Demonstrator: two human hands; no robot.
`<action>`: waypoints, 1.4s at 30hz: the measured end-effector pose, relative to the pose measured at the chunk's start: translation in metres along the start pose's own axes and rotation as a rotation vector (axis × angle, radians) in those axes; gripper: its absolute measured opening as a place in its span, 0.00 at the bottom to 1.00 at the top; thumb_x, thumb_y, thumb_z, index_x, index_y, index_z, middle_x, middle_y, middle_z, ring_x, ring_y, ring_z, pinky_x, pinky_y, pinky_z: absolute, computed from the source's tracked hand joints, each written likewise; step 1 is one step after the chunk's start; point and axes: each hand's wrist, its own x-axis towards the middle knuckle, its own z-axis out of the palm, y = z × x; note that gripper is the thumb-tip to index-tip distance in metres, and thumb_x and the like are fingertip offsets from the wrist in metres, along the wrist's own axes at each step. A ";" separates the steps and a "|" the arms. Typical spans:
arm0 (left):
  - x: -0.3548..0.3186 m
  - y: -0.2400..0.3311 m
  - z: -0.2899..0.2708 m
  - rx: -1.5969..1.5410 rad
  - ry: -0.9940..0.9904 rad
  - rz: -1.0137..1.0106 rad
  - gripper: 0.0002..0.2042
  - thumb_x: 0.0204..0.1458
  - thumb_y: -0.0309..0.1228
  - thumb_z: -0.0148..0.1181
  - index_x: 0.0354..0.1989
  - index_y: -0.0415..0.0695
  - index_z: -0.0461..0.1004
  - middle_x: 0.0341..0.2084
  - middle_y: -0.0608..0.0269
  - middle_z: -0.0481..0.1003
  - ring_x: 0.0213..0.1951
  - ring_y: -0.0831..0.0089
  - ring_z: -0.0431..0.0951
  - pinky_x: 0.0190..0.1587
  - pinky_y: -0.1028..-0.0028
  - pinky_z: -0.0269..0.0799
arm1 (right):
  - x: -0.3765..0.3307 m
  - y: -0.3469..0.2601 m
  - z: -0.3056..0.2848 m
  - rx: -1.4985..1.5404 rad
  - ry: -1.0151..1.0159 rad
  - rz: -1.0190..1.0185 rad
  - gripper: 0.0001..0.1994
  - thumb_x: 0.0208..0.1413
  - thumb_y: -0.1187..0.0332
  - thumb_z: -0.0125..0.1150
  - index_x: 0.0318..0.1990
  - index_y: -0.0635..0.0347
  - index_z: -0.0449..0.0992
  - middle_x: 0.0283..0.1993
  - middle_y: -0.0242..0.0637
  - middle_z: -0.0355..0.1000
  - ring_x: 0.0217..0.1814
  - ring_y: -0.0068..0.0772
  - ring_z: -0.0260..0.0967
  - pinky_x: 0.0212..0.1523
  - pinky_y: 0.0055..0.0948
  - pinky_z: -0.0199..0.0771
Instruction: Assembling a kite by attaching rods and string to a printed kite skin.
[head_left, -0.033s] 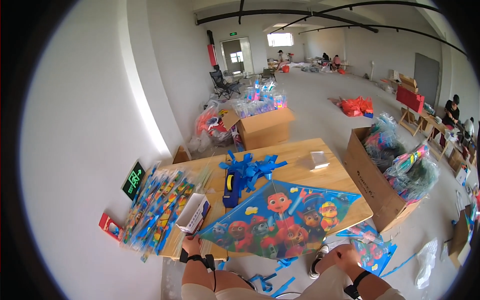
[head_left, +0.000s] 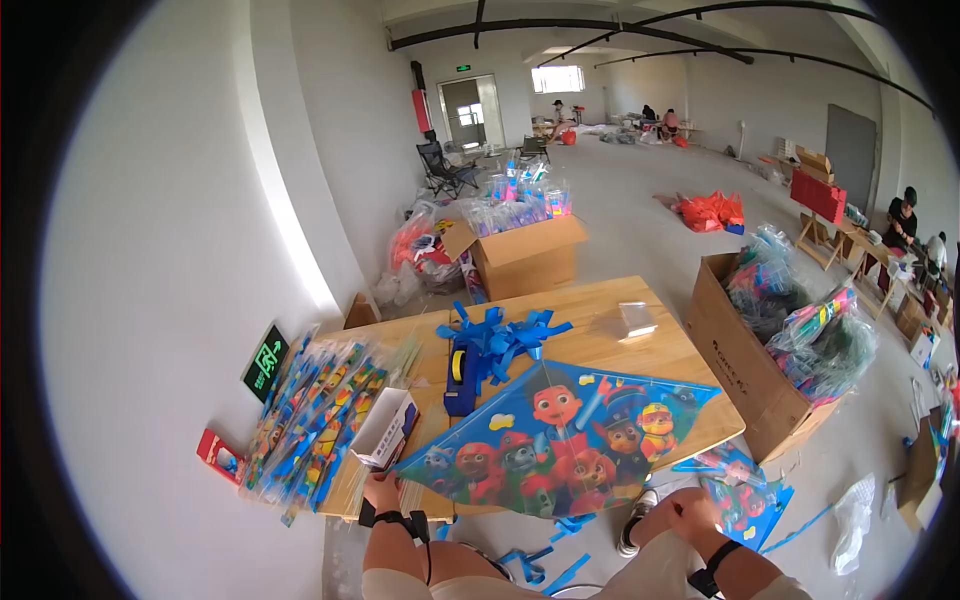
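A blue kite (head_left: pixel 560 445) printed with cartoon characters lies spread over the front of the wooden table (head_left: pixel 610 300), its lower edge hanging past the table's edge. At its left tip, my left hand (head_left: pixel 380 492) has its fingers closed on the corner, beside some thin pale rods (head_left: pixel 345 487). My right hand (head_left: pixel 692 510) is curled closed off the table's front edge, to the right of the kite's lower edge. Whatever may be inside its fingers is hidden. A small white box (head_left: pixel 385 428) stands just beyond my left hand, near a blue tape dispenser (head_left: pixel 461 385).
Packed kites (head_left: pixel 325 420) cover the table's left side. Blue ribbon strips (head_left: pixel 505 335) and a clear plastic box (head_left: pixel 637 319) lie farther back. Cardboard boxes (head_left: pixel 740 365) of bagged goods stand right and behind. More kite sheets (head_left: pixel 745 510) are on the floor. People work at the far right.
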 end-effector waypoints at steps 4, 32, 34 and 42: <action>0.013 -0.006 -0.012 0.045 -0.016 0.086 0.08 0.50 0.21 0.66 0.28 0.35 0.71 0.19 0.58 0.74 0.16 0.71 0.74 0.17 0.72 0.73 | 0.003 0.001 0.003 0.061 -0.001 -0.016 0.07 0.45 0.64 0.61 0.30 0.51 0.83 0.31 0.40 0.78 0.36 0.47 0.76 0.35 0.44 0.76; -0.030 0.035 -0.022 0.477 0.137 0.803 0.05 0.55 0.25 0.63 0.32 0.38 0.73 0.24 0.59 0.74 0.23 0.70 0.75 0.25 0.68 0.71 | 0.008 0.005 0.010 0.209 0.035 -0.082 0.05 0.44 0.69 0.62 0.29 0.58 0.81 0.30 0.43 0.76 0.35 0.50 0.73 0.36 0.44 0.73; -0.033 0.035 -0.015 0.329 0.001 0.556 0.05 0.55 0.25 0.63 0.32 0.38 0.73 0.24 0.59 0.74 0.23 0.71 0.75 0.25 0.68 0.71 | 0.007 0.005 0.009 0.201 0.043 -0.077 0.05 0.44 0.69 0.62 0.29 0.58 0.81 0.30 0.43 0.76 0.35 0.50 0.73 0.37 0.44 0.73; -0.006 0.006 -0.031 0.279 0.043 0.562 0.11 0.50 0.25 0.68 0.38 0.39 0.73 0.24 0.61 0.76 0.24 0.73 0.75 0.30 0.71 0.74 | 0.009 -0.006 0.005 0.224 0.006 -0.042 0.05 0.45 0.69 0.62 0.29 0.57 0.81 0.30 0.42 0.76 0.34 0.48 0.74 0.35 0.43 0.73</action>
